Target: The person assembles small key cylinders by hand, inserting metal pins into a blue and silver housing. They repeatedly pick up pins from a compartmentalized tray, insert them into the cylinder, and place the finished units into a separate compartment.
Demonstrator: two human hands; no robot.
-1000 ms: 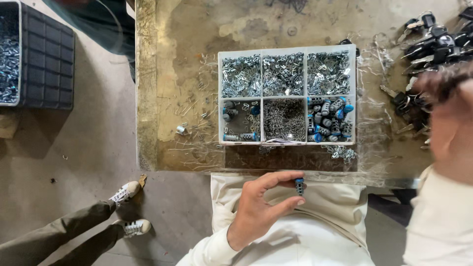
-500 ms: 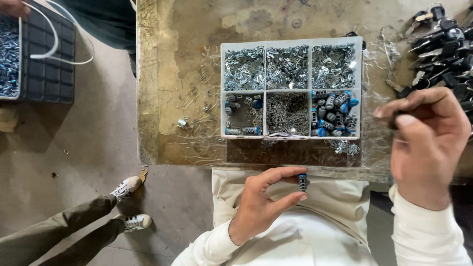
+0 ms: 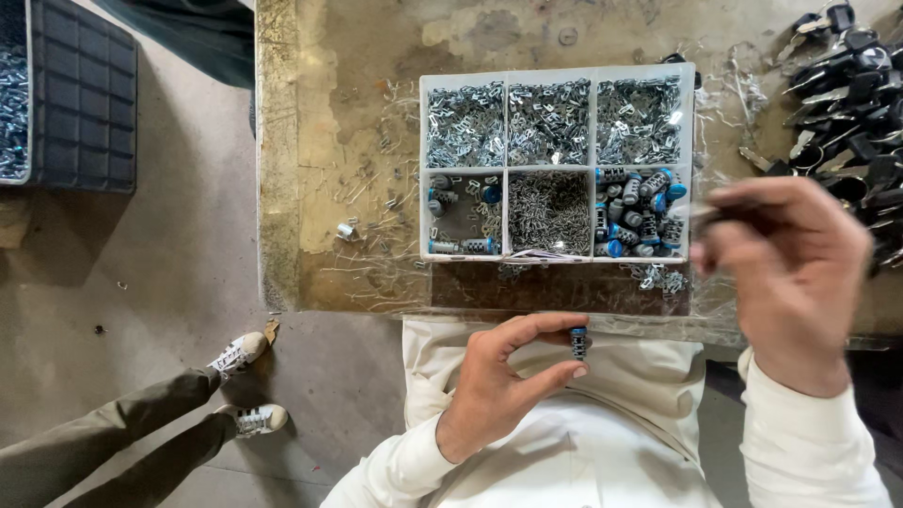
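Pinching a small blue-capped cylinder, left hand hovers off the worktop's near edge. Right hand, blurred, pinches something thin; cannot tell what. Risk: slack pinch drops the cylinder into the lap.

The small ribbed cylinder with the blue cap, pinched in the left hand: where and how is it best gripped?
The ribbed cylinder stands upright, blue cap on top, between the left hand's thumb and forefinger. Probably best gripped across its ribbed metal middle, coming in from the side with two fingertips, as this hand does: the ribs give purchase, and both ends stay free.
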